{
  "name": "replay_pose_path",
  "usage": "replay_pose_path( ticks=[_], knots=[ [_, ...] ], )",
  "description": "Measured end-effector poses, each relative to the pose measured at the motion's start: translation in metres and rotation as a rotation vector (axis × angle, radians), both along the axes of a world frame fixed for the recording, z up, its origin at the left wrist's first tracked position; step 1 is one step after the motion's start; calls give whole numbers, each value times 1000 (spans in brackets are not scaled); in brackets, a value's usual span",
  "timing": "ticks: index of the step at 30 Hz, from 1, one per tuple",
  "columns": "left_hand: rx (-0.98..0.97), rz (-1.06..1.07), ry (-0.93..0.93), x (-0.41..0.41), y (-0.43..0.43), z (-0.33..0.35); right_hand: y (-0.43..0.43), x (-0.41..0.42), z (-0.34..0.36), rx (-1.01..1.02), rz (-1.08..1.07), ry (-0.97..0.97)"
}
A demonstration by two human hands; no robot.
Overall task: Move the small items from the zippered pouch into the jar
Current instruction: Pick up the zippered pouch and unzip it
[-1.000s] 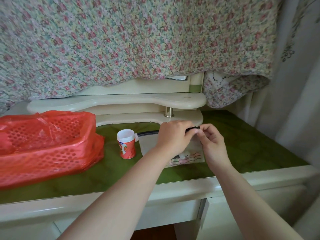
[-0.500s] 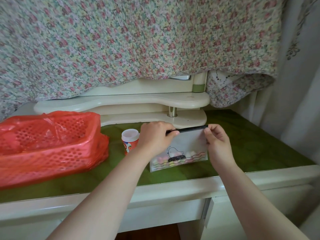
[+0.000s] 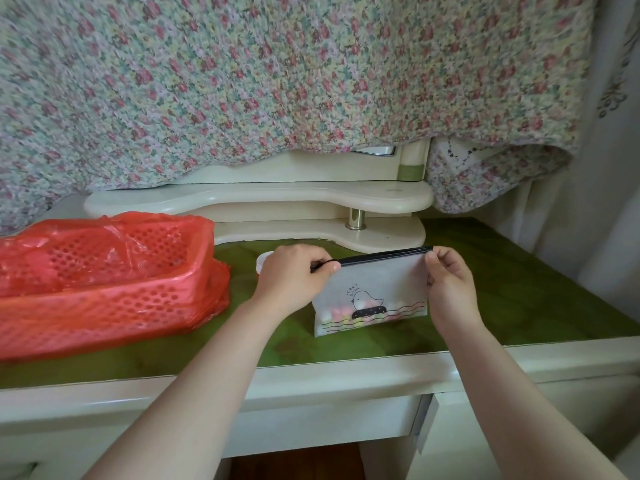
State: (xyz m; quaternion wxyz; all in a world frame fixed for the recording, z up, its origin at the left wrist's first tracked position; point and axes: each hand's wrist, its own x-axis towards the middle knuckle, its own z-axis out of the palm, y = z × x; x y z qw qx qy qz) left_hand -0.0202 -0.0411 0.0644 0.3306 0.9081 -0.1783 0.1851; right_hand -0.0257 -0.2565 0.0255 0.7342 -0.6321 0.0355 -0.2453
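Note:
A translucent white zippered pouch [image 3: 377,289] with a bird drawing stands upright on the green desk top [image 3: 519,299]. Small pastel items show through its lower part. My left hand [image 3: 294,275] pinches the black zipper strip at the pouch's top left end. My right hand [image 3: 450,285] grips the top right corner. The jar [image 3: 262,263] is mostly hidden behind my left hand; only a bit of its white rim shows.
A red perforated basket [image 3: 104,285] wrapped in red plastic fills the left of the desk. A cream curved shelf [image 3: 259,202] on a metal post stands behind the pouch. Flowered cloth [image 3: 277,81] hangs over the back. The desk's front edge lies under my forearms.
The pouch went from lying flat to standing upright. My left hand slid leftward along the zipper strip from the right end, and now covers the jar. My right hand stayed at the right corner.

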Motion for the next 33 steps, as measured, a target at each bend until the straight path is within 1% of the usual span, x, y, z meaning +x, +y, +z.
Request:
replay_pose_path(
  ticks=[5, 10, 16, 19, 21, 22, 23, 25, 26, 28, 30, 31, 33],
  knots=[
    [-44, 27, -3, -1, 10, -4, 1, 0, 0, 40, -13, 17],
    [-69, 35, -4, -2, 20, -5, 4, 2, 1, 39, -2, 21],
    [-159, 29, -17, -3, 30, -12, 13, 3, 4, 40, 12, 24],
    [-257, 89, -28, -10, 36, -20, 22, 2, 6, 87, 38, 17],
    [-368, 200, -43, -20, 43, -33, 28, 1, 9, 153, 72, 2],
    [-454, 253, -35, -27, 47, -41, 32, 1, 11, 183, 87, -4],
    [-557, 283, 15, -36, 48, -48, 35, 1, 14, 211, 98, -11],
    [-784, 256, 230, -57, 43, -55, 44, 0, 19, 257, 126, -27],
    [-863, 224, 361, -66, 36, -56, 49, 0, 22, 279, 144, -36],
    [-953, 180, 567, -73, 22, -56, 62, -1, 27, 334, 202, -66],
    [-1143, 118, 734, -70, 15, -52, 76, -3, 31, 385, 270, -94],
    [-1260, 87, 792, -67, 13, -49, 84, -4, 33, 398, 298, -101],
    [-1512, 43, 809, -65, 12, -44, 97, -8, 34, 426, 351, -108]
  ],
)
